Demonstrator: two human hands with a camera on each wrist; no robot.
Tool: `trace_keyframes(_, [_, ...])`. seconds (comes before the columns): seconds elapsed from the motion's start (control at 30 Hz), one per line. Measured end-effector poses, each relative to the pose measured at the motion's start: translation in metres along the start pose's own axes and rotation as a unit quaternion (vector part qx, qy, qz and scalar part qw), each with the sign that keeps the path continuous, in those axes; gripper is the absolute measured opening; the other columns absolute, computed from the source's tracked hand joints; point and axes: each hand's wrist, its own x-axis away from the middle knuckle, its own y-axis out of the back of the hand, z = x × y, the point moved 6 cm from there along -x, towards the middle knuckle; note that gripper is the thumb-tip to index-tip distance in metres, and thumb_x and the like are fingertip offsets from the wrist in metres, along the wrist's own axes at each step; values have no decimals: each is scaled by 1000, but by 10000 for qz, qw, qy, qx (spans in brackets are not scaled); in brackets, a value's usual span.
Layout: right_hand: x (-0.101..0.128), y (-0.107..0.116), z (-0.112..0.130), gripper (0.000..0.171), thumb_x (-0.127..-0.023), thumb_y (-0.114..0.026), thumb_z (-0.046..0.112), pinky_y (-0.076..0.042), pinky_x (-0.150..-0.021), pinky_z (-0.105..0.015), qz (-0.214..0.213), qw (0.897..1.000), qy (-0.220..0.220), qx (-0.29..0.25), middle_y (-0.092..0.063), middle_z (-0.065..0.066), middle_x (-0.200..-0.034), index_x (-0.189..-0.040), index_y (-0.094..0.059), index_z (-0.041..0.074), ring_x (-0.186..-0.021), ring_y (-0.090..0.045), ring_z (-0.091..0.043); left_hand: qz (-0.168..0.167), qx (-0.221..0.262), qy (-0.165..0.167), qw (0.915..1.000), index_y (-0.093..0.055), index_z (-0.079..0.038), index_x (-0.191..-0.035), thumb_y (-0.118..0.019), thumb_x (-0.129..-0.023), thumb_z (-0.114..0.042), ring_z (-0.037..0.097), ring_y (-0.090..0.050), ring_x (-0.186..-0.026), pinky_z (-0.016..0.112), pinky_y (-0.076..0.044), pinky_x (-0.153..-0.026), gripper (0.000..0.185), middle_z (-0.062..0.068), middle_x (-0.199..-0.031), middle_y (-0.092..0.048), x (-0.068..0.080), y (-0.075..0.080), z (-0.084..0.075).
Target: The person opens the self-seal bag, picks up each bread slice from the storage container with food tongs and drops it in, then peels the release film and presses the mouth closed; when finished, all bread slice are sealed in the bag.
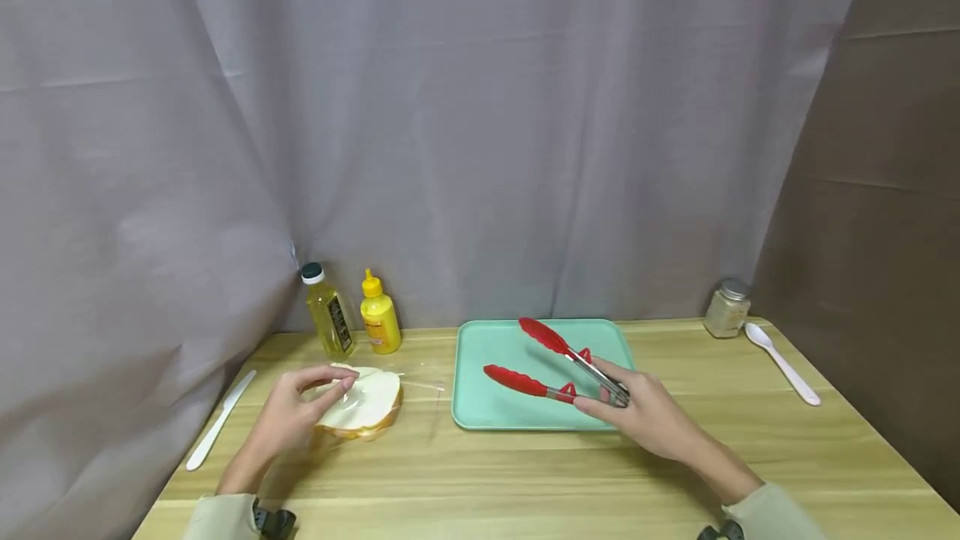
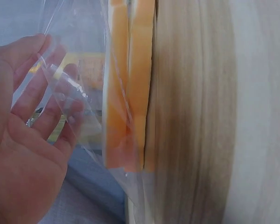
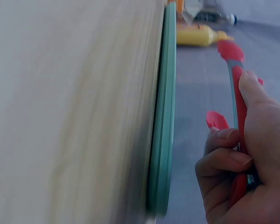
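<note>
I see my right hand (image 1: pixel 651 415) gripping red-tipped metal tongs (image 1: pixel 555 367), their arms spread wide over the mint-green plastic tray (image 1: pixel 480 415). Left of the tray, my left hand (image 1: pixel 288 422) pinches the clear plastic bag (image 2: pixel 79 70) around pale sliced bread with orange-brown crust (image 1: pixel 362 403), lying on the wooden tabletop (image 1: pixel 525 482).

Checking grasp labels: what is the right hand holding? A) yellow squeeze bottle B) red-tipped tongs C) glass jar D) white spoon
B: the right hand grips the red-tipped tongs by the handle end, their tips spread over the green tray; the right wrist view shows the fingers curled round them.
</note>
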Motion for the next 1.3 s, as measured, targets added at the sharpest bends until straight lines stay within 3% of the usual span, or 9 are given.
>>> trace_keyframes(0.2, [17,33,-22,63,-99,-79,46,-45,-51,-25,-506,9970,-519,261,-56,2,-79,-147,-57,12,-58,-49,-5,-19,-50,-75,10000,-84,-25,-112,-79,-101,-28,5,-72,-116,33,-57,-107,12,-11,-118,-82,2,-1,-1])
trace_keyframes(0.47, [39,67,-53,80,-102,-71,57,-54,-48,-32,-668,9846,-1541,482,-63,-8,-77,-157,-42,7,-51,-62,-17,75,-37,-28,10000,-83,-24,-113,-78,-102,-28,4,-71,-118,41,-59,-108,13,-10,-118,-82,3,-5,0])
trace_keyframes(0.7, [56,96,-77,85,-103,-62,65,-45,-63,-30,-925,9655,-2007,1377,-70,-15,-99,-151,-48,-4,-81,-62,-24,67,-151,34,9999,-83,-25,-113,-78,-102,-27,0,-70,-116,41,-59,-107,13,-11,-117,-82,6,-4,1])
trace_keyframes(0.9, [72,116,-90,92,-104,-57,67,-47,-63,-35,-762,9530,-2326,1789,-71,-20,-99,-146,-47,-14,-86,-63,-32,102,-152,-37,9998,-83,-25,-113,-78,-102,-28,0,-70,-116,42,-60,-106,12,-11,-117,-83,7,-6,1])
trace_keyframes(1.1, [75,117,-92,106,-98,-56,80,-43,-56,-36,-141,9391,-2623,2217,-70,-26,-104,-145,-43,-13,-79,-61,-30,102,-74,-201,9997,-83,-21,-112,-78,-102,-24,0,-71,-113,40,-62,-103,12,-8,-116,-83,8,-7,1])
trace_keyframes(1.3, [77,118,-88,105,-91,-59,87,-39,-53,-37,7,9272,-2777,2514,-62,-13,-87,-138,-47,-7,-70,-55,-26,115,-50,-300,9995,-83,-22,-112,-78,-102,-24,0,-72,-112,34,-63,-101,12,-8,-115,-83,7,-10,-1])
